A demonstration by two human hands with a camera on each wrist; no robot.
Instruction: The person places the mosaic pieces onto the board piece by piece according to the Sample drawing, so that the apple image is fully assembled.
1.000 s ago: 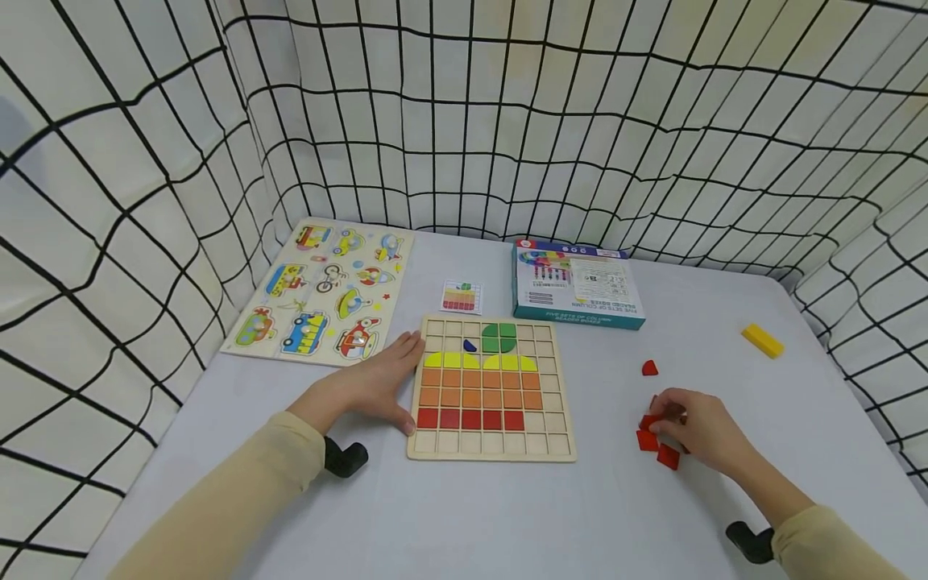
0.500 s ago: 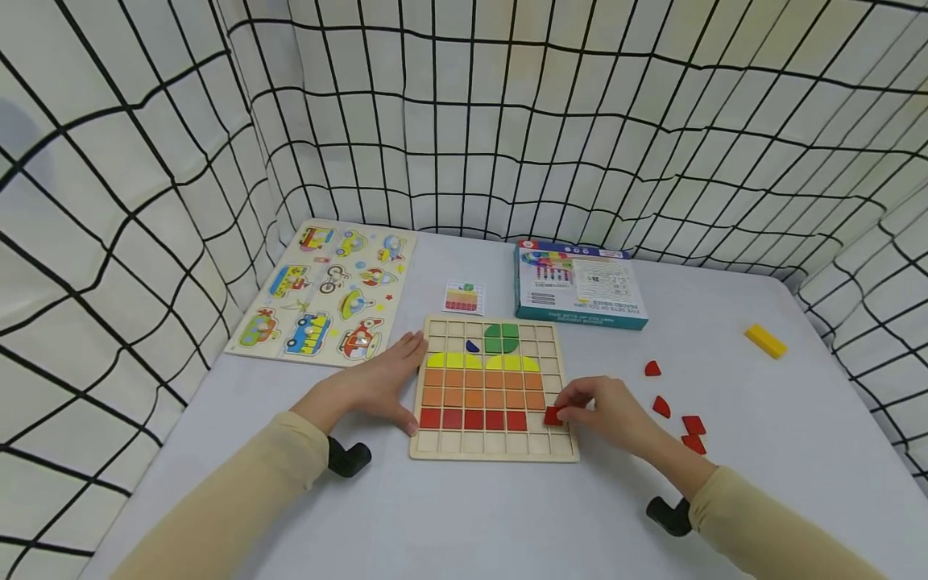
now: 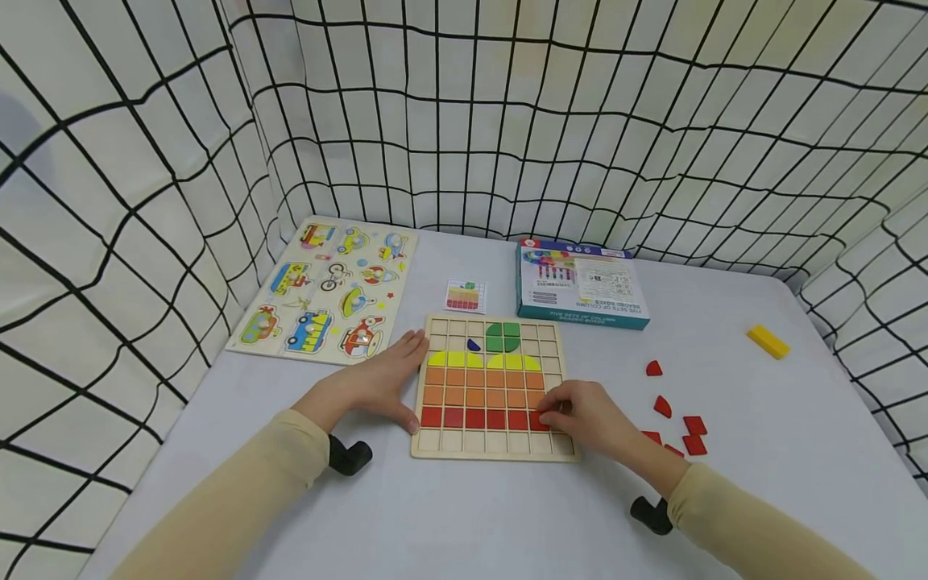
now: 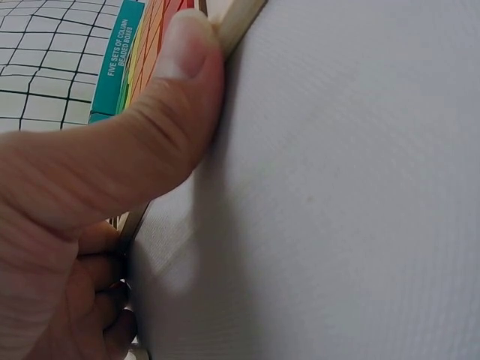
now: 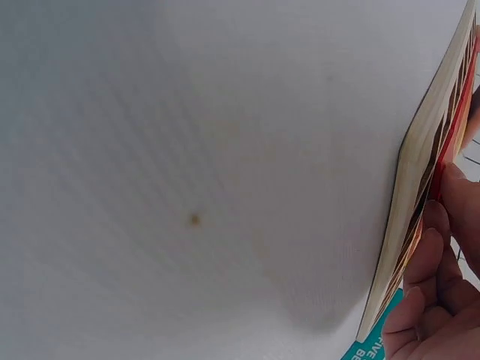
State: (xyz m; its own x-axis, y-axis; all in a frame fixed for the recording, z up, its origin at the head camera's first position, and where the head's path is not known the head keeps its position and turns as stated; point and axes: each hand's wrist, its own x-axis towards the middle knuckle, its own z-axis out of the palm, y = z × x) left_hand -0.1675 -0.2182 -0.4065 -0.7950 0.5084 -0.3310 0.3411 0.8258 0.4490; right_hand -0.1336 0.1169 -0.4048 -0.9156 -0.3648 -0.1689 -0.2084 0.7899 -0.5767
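A wooden grid board (image 3: pixel 473 441) lies in the middle of the table in the head view. Its cells hold green, yellow, orange and red tiles plus a small blue piece. My left hand (image 3: pixel 383 380) rests against the board's left edge, fingers and thumb spread; the thumb (image 4: pixel 176 97) touches the rim in the left wrist view. My right hand (image 3: pixel 583 415) pinches a red square tile (image 3: pixel 537 421) at the right end of the red row. Part of that tile is hidden behind the fingertips. Loose red pieces (image 3: pixel 694 425), square and rounded, lie right of the right hand.
Behind the board lie a small pattern card (image 3: pixel 466 296) and a teal-sided box (image 3: pixel 600 318). A vehicle picture puzzle (image 3: pixel 326 302) is at the back left, a yellow block (image 3: pixel 768 341) at the far right. Black netting (image 3: pixel 471 101) encloses the table's back and sides.
My right hand has moved left from the loose red pieces to the board, carrying a red square tile to the red row. The left hand has stayed at the board's edge.
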